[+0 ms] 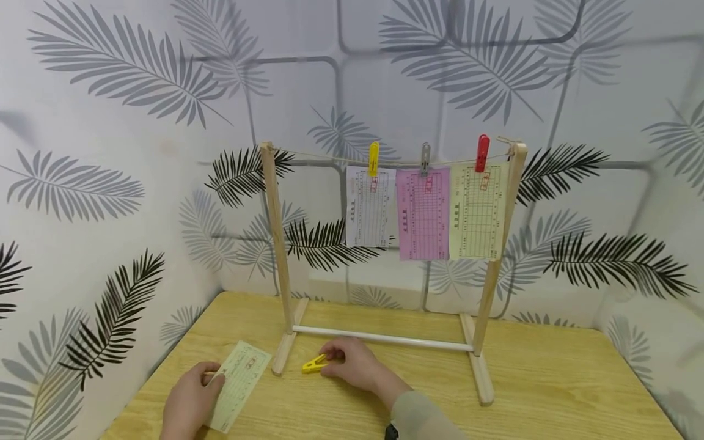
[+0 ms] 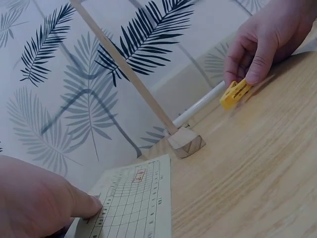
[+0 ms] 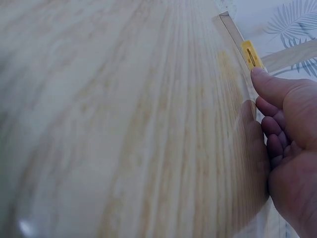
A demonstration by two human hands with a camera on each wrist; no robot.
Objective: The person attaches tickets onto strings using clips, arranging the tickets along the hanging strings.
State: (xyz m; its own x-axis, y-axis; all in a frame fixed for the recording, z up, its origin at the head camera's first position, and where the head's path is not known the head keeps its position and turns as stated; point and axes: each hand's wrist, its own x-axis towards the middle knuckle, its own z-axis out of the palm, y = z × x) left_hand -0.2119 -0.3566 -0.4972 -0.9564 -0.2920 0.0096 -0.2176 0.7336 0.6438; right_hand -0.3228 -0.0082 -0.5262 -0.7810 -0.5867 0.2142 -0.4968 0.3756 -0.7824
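My left hand (image 1: 189, 397) pinches the left edge of a pale green printed form (image 1: 239, 385) at the table's front left; the thumb lies across its face in the left wrist view. Just right of the rack's left foot, my right hand (image 1: 354, 365) pinches a yellow clothespin (image 1: 315, 365) between thumb and fingers, low over the table. In the right wrist view the thumb presses on the clothespin (image 3: 251, 54) and the other fingers are curled. Behind the hands, a string (image 1: 313, 156) on a wooden rack carries a white form (image 1: 370, 211), a pink form (image 1: 423, 217) and a pale yellow form (image 1: 477, 214).
Yellow (image 1: 374, 159), grey (image 1: 425, 160) and red (image 1: 482, 153) clothespins grip the hanging forms at the string. The rack's posts (image 1: 277, 238) stand on wooden feet (image 1: 477, 366), joined by a white rod (image 1: 379, 337). A leaf-patterned wall (image 1: 137, 232) rises behind the wooden table (image 1: 561, 391).
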